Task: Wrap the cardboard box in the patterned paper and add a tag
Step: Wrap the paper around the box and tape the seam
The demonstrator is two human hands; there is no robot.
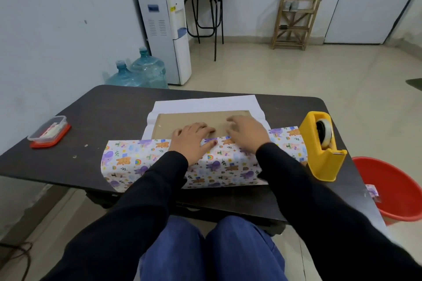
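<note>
A flat brown cardboard box (201,118) lies in the middle of the dark table (109,116). It rests on the patterned paper (134,162), whose white underside shows beyond the box at the far side. The paper's near flap is folded up over the box's near edge, printed side up. My left hand (193,138) presses flat on that flap, fingers reaching onto the box top. My right hand (247,132) rests beside it with loosely bent fingers on the flap's edge and the cardboard.
A yellow tape dispenser (322,146) stands at the table's right edge, close to the paper. A small clear container with a red lid (49,132) sits at the left. A red bucket (392,189) stands on the floor at the right.
</note>
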